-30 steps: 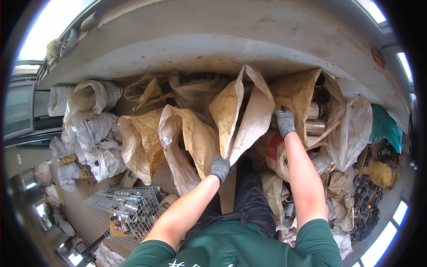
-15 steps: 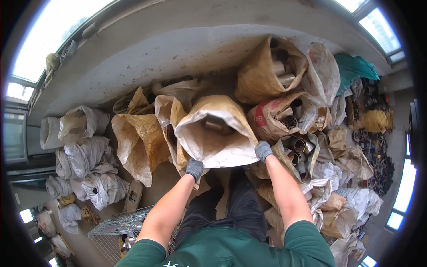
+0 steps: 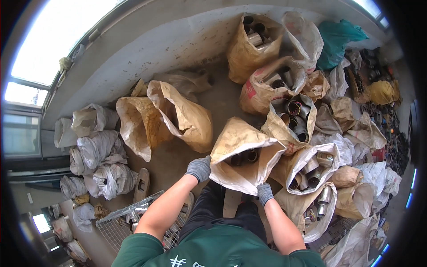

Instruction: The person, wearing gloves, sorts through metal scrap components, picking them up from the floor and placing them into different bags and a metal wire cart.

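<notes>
A tan woven sack (image 3: 235,135) with a pale inner lining stands in front of my legs, its wide mouth facing me. A few dark metal cylinders (image 3: 252,155) lie deep inside it. My left hand (image 3: 198,169), in a grey glove, is closed on the sack's left edge. My right hand (image 3: 265,192), gloved the same way, grips the near rim at the lower right. Most fingertips are hidden by the sack. Touching it on the right is another tan sack (image 3: 274,126) filled with metal cylinders.
Two open tan sacks (image 3: 193,127) stand to the left. Bundled white sacks (image 3: 100,151) are piled at the far left, above a wire basket (image 3: 126,218) holding metal parts. Filled sacks (image 3: 307,167) crowd the right side. A pale wall (image 3: 164,53) curves behind.
The held sack has moved right and nearer to me, away from the open sacks on the left, up against the filled ones. Both hands kept hold of it. My view has shifted too.
</notes>
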The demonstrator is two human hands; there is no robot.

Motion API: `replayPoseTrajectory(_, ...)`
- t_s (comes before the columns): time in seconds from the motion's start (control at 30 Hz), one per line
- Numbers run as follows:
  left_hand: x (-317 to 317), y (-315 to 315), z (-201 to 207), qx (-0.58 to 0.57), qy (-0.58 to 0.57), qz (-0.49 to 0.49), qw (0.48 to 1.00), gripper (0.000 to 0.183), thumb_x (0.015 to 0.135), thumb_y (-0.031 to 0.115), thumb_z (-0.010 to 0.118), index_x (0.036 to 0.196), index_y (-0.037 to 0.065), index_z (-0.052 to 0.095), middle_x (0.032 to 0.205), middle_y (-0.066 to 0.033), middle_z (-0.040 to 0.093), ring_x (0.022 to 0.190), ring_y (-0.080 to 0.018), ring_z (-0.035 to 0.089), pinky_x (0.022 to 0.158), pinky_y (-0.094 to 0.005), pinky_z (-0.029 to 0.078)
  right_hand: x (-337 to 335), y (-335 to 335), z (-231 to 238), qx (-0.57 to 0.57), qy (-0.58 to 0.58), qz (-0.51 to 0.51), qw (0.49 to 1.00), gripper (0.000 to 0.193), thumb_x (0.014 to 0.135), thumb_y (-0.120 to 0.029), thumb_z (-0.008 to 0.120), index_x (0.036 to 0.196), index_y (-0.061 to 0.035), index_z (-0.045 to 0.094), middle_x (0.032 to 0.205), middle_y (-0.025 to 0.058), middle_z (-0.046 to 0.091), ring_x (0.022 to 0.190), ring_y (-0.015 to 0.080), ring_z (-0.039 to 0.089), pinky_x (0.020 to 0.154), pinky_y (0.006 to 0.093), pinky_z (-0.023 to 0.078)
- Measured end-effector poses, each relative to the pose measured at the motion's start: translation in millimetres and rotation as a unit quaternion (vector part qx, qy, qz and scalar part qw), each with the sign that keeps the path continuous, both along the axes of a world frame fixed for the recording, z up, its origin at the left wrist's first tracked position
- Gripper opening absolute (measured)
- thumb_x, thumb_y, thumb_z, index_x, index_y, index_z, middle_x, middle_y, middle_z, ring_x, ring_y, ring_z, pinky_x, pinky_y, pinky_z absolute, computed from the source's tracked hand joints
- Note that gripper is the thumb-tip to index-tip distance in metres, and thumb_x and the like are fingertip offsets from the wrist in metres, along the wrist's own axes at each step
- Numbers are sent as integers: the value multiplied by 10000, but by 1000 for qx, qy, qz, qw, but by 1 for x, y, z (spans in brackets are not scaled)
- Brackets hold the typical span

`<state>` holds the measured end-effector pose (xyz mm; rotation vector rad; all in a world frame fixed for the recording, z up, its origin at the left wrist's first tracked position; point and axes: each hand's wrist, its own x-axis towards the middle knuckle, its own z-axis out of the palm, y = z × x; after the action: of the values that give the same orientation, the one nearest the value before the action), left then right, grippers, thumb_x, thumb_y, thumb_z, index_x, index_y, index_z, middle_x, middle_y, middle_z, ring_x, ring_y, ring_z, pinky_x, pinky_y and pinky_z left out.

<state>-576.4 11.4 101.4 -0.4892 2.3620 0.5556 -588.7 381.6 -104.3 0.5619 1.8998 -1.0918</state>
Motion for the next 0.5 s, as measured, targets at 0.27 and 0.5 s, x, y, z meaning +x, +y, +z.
replayPoseTrajectory(0.27,246,130,-56,102,65,326,938,400,863,53,572,1257,-11,536,1139,-295,636,1134,-429,599,931,-439,487,53,69,59,-10,-10,100,995,185,924,-85,475,985,-54,647,744,90,640,700,238,640,639,411,509)
replayPoseTrajectory(0.5,372,255,-39,150,39,521,840,474,834,-4,484,1306,-43,485,1035,-163,632,831,-251,587,696,-318,471,47,67,80,-1,8,54,999,395,857,-89,540,1228,38,588,807,124,654,651,211,613,599,314,504)
